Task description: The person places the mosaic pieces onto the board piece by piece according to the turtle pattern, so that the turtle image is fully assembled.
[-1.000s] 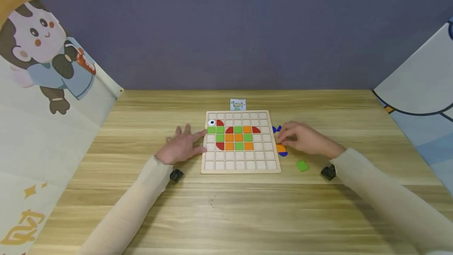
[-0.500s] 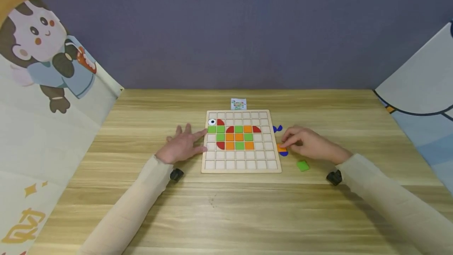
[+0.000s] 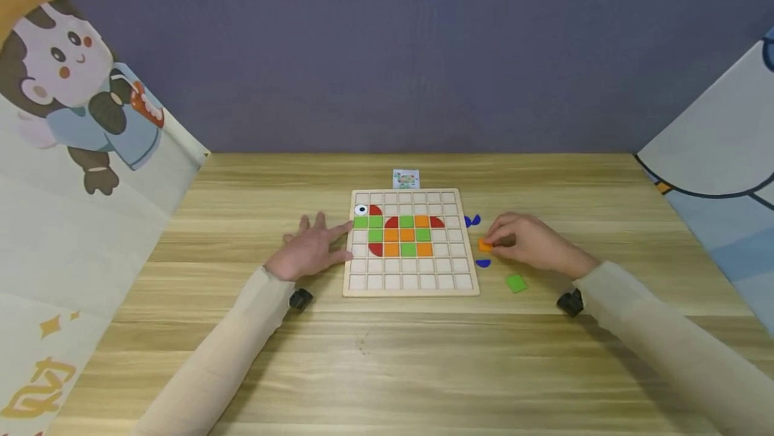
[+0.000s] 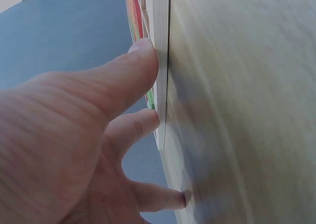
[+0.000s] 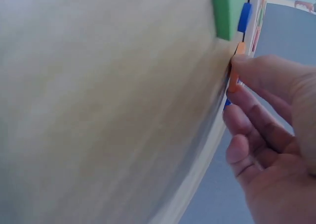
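Observation:
A wooden grid board (image 3: pixel 411 283) lies flat on the table, with green, orange and red tiles and a white eye tile (image 3: pixel 361 209) set in its squares. At its left edge my left hand (image 3: pixel 307 248) spreads its fingers; thumb and index fingertip touch the rim, which the left wrist view shows too. Just right of the board, my right hand (image 3: pixel 526 241) pinches an orange tile (image 5: pixel 239 68) between thumb and index finger. Close to that hand lie a blue half-round tile (image 3: pixel 483 263), two small blue pieces (image 3: pixel 473 220) and a green square tile (image 3: pixel 517 283).
Behind the board lies a small picture card (image 3: pixel 406 179). A dark panel (image 3: pixel 423 53) rises at the back of the wooden table (image 3: pixel 387 369). Printed walls stand to the left and right.
My right hand has taken hold of the orange tile and drawn it slightly right and back, away from the blue half-round tile. The left hand has stayed in place.

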The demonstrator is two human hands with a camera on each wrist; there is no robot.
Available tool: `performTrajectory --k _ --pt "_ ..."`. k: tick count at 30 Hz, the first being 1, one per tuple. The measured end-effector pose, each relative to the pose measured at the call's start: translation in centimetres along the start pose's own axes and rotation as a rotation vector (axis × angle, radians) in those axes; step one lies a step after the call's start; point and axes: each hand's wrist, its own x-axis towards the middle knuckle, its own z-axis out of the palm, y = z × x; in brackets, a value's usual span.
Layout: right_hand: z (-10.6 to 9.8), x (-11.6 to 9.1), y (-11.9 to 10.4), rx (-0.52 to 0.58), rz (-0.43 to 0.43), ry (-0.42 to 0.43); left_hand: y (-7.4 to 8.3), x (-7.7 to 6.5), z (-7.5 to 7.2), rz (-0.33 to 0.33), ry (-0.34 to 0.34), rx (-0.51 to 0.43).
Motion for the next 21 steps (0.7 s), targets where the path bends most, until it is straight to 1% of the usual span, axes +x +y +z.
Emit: performTrajectory --k 3,7,9,15,21 --pt "0.0 0.6 -0.6 0.007 0.012 0.014 0.0 0.0 0.0 0.002 -0.003 0.002" --pt "0.3 1.9 -1.7 0.048 -0.038 0.021 -0.1 0.0 0.0 0.004 0.001 0.002" --pt "0.6 2.7 -2.3 0.061 -0.063 0.008 -0.1 0.0 0.0 0.003 0.004 -0.004" --pt "1.4 5.0 -3.7 0.094 -0.07 -0.032 -0.2 -0.1 0.2 0.004 0.01 -0.019" --pt "1.8 5.9 -4.2 0.099 -0.071 -0.037 -0.1 -0.2 0.1 0.007 0.015 -0.021"
